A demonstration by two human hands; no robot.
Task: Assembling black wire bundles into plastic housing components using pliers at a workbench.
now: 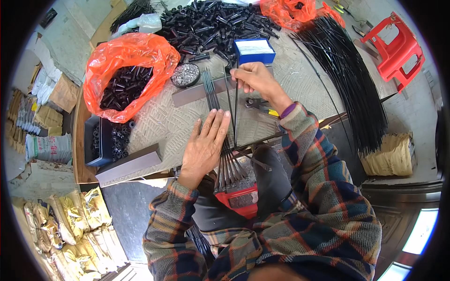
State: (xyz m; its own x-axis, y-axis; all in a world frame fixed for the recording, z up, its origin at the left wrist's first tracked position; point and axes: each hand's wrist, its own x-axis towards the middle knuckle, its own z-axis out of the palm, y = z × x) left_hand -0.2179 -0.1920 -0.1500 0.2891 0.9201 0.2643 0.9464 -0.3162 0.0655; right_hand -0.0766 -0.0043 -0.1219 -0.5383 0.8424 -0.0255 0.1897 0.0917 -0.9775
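Note:
My left hand (205, 147) lies flat, fingers stretched, over a row of thin dark rods (212, 97) on the table's near part. Their lower ends fan out past the table edge above my lap. My right hand (258, 83) is closed in a pinch at the upper part of a thin black rod (236, 107), held nearly upright in the picture. Another rod stands just left of it, with a small black piece near its top. A grey bar (190, 96) lies across beneath the rods. Pliers (259, 105) with a yellow mark rest below my right wrist.
Black tubes (211, 23) are heaped at the back, more inside an orange bag (164, 54) at left. A round tin (185, 76) holds small shiny pieces; a blue box (255, 58) holds white strips. Long black rods (342, 75) overhang the right edge, near a red stool (398, 51).

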